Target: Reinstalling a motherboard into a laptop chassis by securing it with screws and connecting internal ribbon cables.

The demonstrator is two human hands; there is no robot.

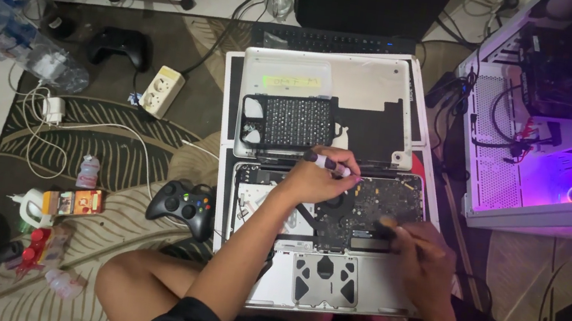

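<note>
Here: left hand [315, 178] grips pen-like tool [330, 164] lying crosswise; right hand [421, 258] grips brush [403, 231] pointing left.

The person sits low on the floor with bare arms and bare legs; no sleeve reaches the forearms. A black short sleeve [178, 320] covers the left upper arm, its edge ending above the elbow. Dark shorts show at the lap (the fabric is too dim to tell its exact colour). The left hand [313, 179] and right hand [421, 258] carry no gloves, rings or watch.
</note>
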